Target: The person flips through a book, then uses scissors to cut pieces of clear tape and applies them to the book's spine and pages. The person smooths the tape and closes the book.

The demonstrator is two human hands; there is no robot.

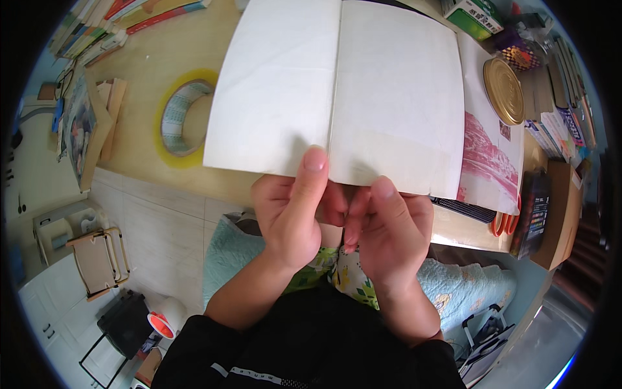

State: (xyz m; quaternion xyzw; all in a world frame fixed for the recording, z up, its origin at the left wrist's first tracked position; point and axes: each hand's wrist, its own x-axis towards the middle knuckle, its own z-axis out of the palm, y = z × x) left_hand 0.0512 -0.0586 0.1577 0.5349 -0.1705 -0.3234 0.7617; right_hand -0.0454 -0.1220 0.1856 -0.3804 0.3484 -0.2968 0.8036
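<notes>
An open book or booklet with blank white pages is raised over the desk, its spine fold running up the middle. My left hand grips its lower edge left of the fold, thumb on top and fingers beneath. To the right of the fold, my right hand pinches the same edge in the same way. The fingertips of both hands come close together under the book. Partly behind the left page lies a roll of yellow tape. Beside the right page, a sheet with a reddish print lies under a gold round lid.
Books stand at the back left, near a picture-covered box. Orange-handled scissors, a black case, a cardboard box and more books line the right side. A folding chair is on the floor at left.
</notes>
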